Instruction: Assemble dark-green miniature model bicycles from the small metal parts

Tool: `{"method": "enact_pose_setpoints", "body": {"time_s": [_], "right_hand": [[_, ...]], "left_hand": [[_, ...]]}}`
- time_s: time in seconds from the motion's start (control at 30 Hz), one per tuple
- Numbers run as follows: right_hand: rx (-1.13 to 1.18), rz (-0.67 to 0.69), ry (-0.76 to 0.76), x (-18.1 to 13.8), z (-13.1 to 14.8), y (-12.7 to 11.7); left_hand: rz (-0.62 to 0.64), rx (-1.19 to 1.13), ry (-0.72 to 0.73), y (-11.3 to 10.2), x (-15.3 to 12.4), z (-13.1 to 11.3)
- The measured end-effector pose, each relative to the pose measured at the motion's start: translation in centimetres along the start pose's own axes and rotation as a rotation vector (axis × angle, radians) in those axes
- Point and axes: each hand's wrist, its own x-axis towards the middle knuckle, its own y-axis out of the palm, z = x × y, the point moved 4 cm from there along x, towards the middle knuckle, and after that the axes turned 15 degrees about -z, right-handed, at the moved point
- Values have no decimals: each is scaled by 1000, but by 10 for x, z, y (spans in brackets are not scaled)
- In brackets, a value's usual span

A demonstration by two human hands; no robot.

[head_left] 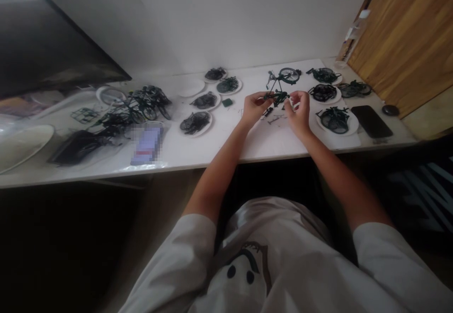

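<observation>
My left hand [254, 109] pinches a small dark green model bicycle part [279, 98] at its left side. On the other side of that part, my right hand [298, 110] has its fingertips closed on it. Just beyond my fingers is a partly built model bicycle [281, 81] with one spoked wheel [289, 76]; I cannot tell whether it is joined to the held part. Small loose pieces [277, 119] lie on the white table between my wrists. A little green square piece [227, 102] lies to the left of my left hand.
Several plates of dark bicycle parts stand on both sides, such as a left plate [208, 129] and a right plate [354, 123]. A black phone [371, 120] and round black object [390, 110] lie right. A pile of model bicycles [148, 103] and a lit phone [146, 144] are left.
</observation>
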Motion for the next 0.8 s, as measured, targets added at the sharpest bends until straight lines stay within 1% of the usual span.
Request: {"method": "enact_pose_setpoints", "body": {"time_s": [0.1,0.23,0.3,0.47,0.67,0.8], "right_hand": [[26,-17,67,2,-7,0],[56,58,37,1,-9,5],[73,72,44,0,-11,7],[84,50,59,2,-13,8],[96,21,123,2,-13,7],[77,27,92,-1,-19,10]], "left_hand": [[3,-24,-20,0,0,-1],[18,-26,-27,-1,1,-3],[31,-33,-41,-1,0,-4],[70,-47,-58,0,-4,-8],[71,-43,-81,1,-6,-9],[65,-63,-77,1,-3,-7]]}}
